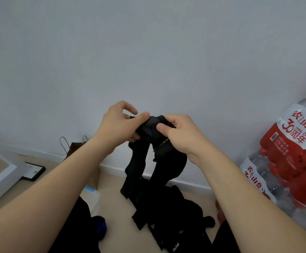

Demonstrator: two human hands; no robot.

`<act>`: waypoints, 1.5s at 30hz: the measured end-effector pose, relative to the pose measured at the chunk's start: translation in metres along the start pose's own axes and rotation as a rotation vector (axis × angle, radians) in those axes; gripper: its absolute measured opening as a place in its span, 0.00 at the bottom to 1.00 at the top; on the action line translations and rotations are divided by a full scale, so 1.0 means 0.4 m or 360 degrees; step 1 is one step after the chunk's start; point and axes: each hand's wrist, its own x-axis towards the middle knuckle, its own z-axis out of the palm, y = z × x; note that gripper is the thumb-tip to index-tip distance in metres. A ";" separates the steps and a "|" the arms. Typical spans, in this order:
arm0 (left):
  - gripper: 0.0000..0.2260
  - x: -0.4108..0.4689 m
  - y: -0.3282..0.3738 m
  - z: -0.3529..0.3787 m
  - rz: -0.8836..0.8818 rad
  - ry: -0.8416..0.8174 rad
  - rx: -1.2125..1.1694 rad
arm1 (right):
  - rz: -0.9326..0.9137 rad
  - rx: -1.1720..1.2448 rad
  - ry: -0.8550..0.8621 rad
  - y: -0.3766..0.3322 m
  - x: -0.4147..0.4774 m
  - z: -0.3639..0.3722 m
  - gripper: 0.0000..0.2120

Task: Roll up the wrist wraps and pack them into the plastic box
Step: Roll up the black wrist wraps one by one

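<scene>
Raised left hand point(119, 124) and right hand point(180, 135) pinch the wrist wrap point(153, 123).

The bottom edge cuts off the piled wrist wraps point(166, 216).

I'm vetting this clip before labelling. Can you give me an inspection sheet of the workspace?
Surface: beige floor, with wraps lying on it.
Job's things: black wrap held up, its ends hanging; more wraps piled on the floor below; plastic box not seen.
Clutter: paper bag, white packet, blue object.
Hands: left hand and right hand both pinch the wrap's top.
Cables: nothing seen.
Surroundings: white wall behind; water packs at right; white frame at left.
</scene>
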 end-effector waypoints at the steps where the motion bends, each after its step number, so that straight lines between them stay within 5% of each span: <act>1: 0.05 -0.007 0.003 -0.008 0.0164 0.0056 0.0223 | 0.0022 0.0028 -0.0006 -0.003 -0.003 -0.006 0.10; 2: 0.03 -0.015 0.004 -0.017 0.0310 0.0067 0.0379 | 0.0048 0.0040 -0.0024 -0.006 -0.007 -0.011 0.11; 7: 0.28 -0.069 -0.001 -0.026 0.0898 -0.0542 0.0693 | 0.0133 -0.0015 -0.0060 -0.013 -0.033 -0.012 0.12; 12: 0.27 -0.101 -0.002 0.004 0.0959 -0.0342 0.0611 | 0.0191 0.0130 0.0080 -0.016 -0.065 -0.002 0.20; 15: 0.21 -0.126 -0.001 0.026 0.0762 -0.0235 0.0494 | 0.0335 0.0291 -0.0042 -0.018 -0.090 -0.032 0.19; 20: 0.08 -0.156 -0.062 0.059 0.0161 -0.0361 0.0455 | 0.0652 0.0324 -0.0672 -0.001 -0.158 -0.097 0.07; 23: 0.13 -0.206 -0.115 0.097 -0.0123 -0.0490 0.0346 | 0.0536 0.0483 -0.0707 0.007 -0.183 -0.130 0.08; 26: 0.07 -0.255 -0.164 0.137 -0.0368 -0.0718 0.0368 | 0.0369 0.0637 -0.0754 0.015 -0.204 -0.160 0.08; 31: 0.11 -0.316 -0.224 0.169 -0.0739 -0.1066 0.0460 | 0.0214 0.0583 -0.0598 0.035 -0.221 -0.182 0.07; 34: 0.10 -0.334 -0.233 0.177 -0.0940 -0.1279 0.0487 | 0.0360 0.0362 -0.0391 0.042 -0.224 -0.167 0.12; 38: 0.26 -0.329 -0.225 0.174 -0.1006 -0.1611 0.0791 | 0.0609 0.0120 -0.0252 0.048 -0.231 -0.115 0.14; 42: 0.32 -0.310 -0.206 0.172 -0.0998 -0.1542 0.1049 | 0.0735 0.0272 -0.0246 0.054 -0.225 -0.054 0.17; 45: 0.26 -0.279 -0.164 0.154 -0.0950 -0.1521 0.1080 | 0.0752 0.0301 -0.0151 0.063 -0.206 -0.011 0.20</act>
